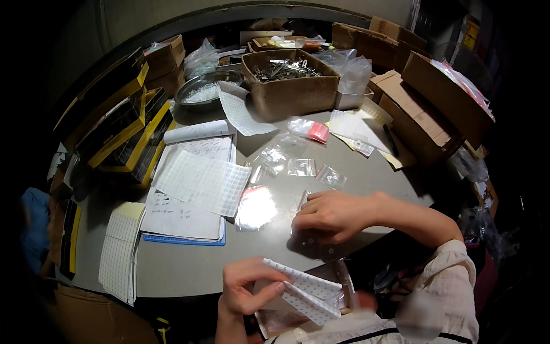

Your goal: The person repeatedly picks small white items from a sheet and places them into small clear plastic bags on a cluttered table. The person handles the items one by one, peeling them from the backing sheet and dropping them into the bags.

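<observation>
Low in front of me, my left hand (249,284) pinches a folded white sticker sheet (309,289) printed with rows of small marks. The sheet hangs over an open box (345,281) at the table's near edge. My right hand (327,216) rests on the grey table with its fingers curled down. A small clear bag (302,199) shows beside its knuckles; whatever is under the fingers is hidden. Just beyond lie two small clear zip bags (302,167) (331,177) with small pieces inside. A shiny clear bag with a red edge (255,209) lies to the left.
At left, sticker sheets (197,180) cover a clipboard (183,239), beside a label stack (119,249) and black-yellow boxes (129,135). Toward the back stand a metal bowl (183,94) and a carton of metal parts (292,97). A marker (391,140) and cartons (421,109) are at right.
</observation>
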Demonstrator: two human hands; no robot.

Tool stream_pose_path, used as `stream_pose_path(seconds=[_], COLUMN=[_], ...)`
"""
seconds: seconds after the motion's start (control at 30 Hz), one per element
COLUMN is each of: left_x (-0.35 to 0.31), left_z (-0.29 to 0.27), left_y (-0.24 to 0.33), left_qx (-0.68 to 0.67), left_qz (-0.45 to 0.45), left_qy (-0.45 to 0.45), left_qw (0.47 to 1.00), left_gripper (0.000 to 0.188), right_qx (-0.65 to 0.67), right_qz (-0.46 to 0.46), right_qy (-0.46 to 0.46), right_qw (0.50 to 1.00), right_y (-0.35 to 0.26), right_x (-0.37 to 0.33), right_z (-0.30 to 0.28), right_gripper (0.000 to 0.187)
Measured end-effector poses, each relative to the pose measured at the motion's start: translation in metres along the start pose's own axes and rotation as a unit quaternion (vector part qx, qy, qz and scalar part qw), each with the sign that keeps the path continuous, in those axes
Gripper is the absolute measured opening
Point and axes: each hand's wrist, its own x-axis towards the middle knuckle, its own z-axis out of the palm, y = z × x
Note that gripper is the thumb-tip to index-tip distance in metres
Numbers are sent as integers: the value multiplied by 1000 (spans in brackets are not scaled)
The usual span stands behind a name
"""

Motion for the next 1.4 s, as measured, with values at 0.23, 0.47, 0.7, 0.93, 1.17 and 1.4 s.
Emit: stream_pose_path(seconds=[0.23,0.47,0.7,0.93,1.17,1.4], left_x=[-1,0,0,-1,-7,-11], left_z=[-6,-1,-2,-4,-6,0], left_y=[-1,-2,-2,-3,-7,-4], left_qx=[-33,-37,-29,-35,-55,-100], left_qz=[12,16,22,32,37,21], left_qy=[-17,17,10,24,41,123], left_qw=[999,999,999,999,997,987], left_gripper=[13,15,15,14,15,16], right_qx=[-146,-141,-55,-75,-172,43], right_qz=[-31,20,180,271,77,118], right_qy=[20,41,17,139,209,228], right_qw=[989,989,982,950,959,966], right_y=[-3,0,-7,7,-9,-7], right_x=[9,8,14,6,-25,-56], right_z=[13,11,4,5,28,57], right_gripper=[32,28,34,45,37,34])
